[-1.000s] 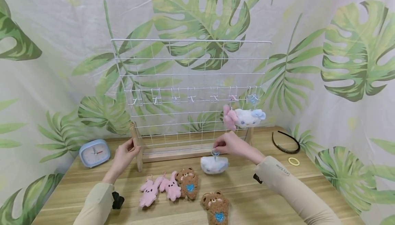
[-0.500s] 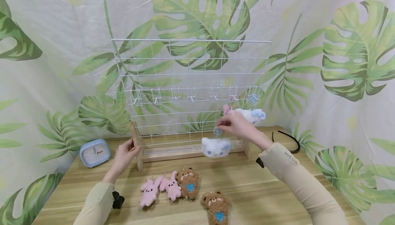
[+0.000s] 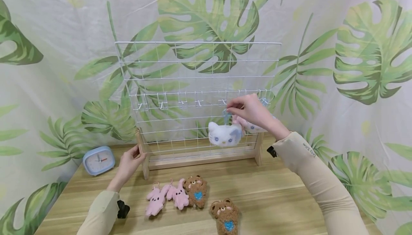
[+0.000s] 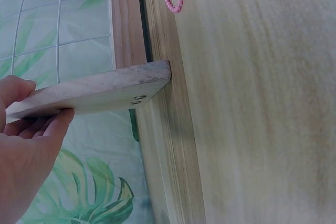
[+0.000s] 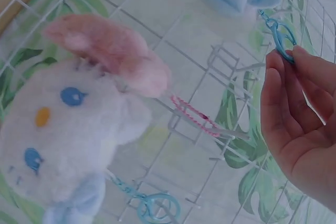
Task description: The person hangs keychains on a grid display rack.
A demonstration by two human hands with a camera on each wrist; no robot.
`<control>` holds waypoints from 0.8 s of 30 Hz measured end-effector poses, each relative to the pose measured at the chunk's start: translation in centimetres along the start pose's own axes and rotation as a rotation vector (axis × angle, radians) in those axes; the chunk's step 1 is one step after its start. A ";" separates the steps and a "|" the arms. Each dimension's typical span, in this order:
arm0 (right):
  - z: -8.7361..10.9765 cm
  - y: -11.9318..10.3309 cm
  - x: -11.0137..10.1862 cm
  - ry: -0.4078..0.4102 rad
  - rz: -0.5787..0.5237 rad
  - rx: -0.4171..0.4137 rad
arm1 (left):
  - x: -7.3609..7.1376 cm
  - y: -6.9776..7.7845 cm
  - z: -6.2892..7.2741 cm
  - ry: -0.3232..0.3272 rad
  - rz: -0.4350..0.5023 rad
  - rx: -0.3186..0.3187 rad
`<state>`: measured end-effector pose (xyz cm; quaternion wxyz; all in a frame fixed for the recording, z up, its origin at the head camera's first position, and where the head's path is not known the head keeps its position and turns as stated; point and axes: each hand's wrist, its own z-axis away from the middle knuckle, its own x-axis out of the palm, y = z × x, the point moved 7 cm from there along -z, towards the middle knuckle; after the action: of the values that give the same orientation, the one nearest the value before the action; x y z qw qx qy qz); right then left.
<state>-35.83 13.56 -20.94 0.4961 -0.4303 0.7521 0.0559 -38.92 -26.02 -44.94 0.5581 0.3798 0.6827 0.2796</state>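
Observation:
My right hand (image 3: 255,111) pinches the blue key ring (image 5: 286,45) of a white cat-head plush keychain (image 3: 223,135). The plush dangles in front of the white wire grid (image 3: 180,78), just below a hook (image 3: 222,102). Behind the hand, another cat-head plush (image 5: 68,124) and a pink bunny plush (image 5: 113,51) hang on the grid; the hand partly covers them in the head view. With thumb and fingers, my left hand (image 3: 130,161) grips the rack's left wooden support (image 4: 105,88).
Two pink bunny plushes (image 3: 156,201) and a brown bear plush (image 3: 195,192) lie in front of the rack. Another brown bear (image 3: 225,215) lies nearer the front. A blue alarm clock (image 3: 98,160) stands at the left. Several hooks line the grid's middle.
My right hand has lifted the cat-head plush from low by the table up to just below the hook row. The left hand stays on the support.

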 end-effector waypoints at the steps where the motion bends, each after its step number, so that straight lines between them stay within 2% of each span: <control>1: -0.2 -0.1 -0.2 0.006 -0.003 0.000 | 0.0 0.0 0.0 0.000 0.004 0.001; 10: -1.7 0.3 -1.1 0.035 0.025 0.041 | 0.2 -0.6 -0.2 -0.007 0.016 -0.013; 19: -2.6 2.1 -0.3 -0.034 0.029 0.140 | 0.2 -0.6 -0.1 -0.008 0.009 -0.015; 24: -3.0 2.9 -0.2 -0.045 0.032 0.174 | 0.0 -0.5 -0.2 -0.007 0.011 -0.007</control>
<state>-39.97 13.96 -20.28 0.5474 -0.3723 0.7494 0.0081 -39.20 -26.27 -45.33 0.5603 0.3826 0.6777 0.2834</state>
